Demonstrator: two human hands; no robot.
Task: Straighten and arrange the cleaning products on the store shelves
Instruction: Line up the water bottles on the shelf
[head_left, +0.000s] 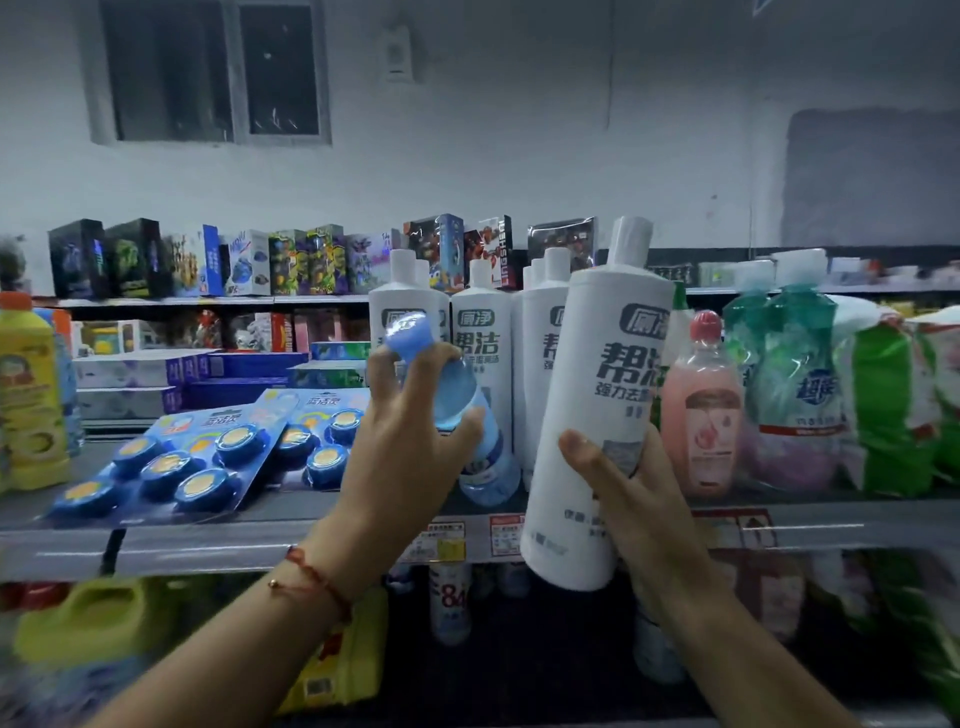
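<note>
My left hand grips a clear blue bottle with a blue cap, tilted to the left in front of the shelf. My right hand holds a tall white cleaner bottle lifted off the grey shelf and leaning slightly right. Behind them stand several matching white bottles in a row.
Blue blister packs of toilet blocks lie flat at the shelf's left, beside a yellow bottle. To the right stand a pink bottle and green refill bags. Yellow jugs sit on the lower shelf. Toy boxes line the far shelves.
</note>
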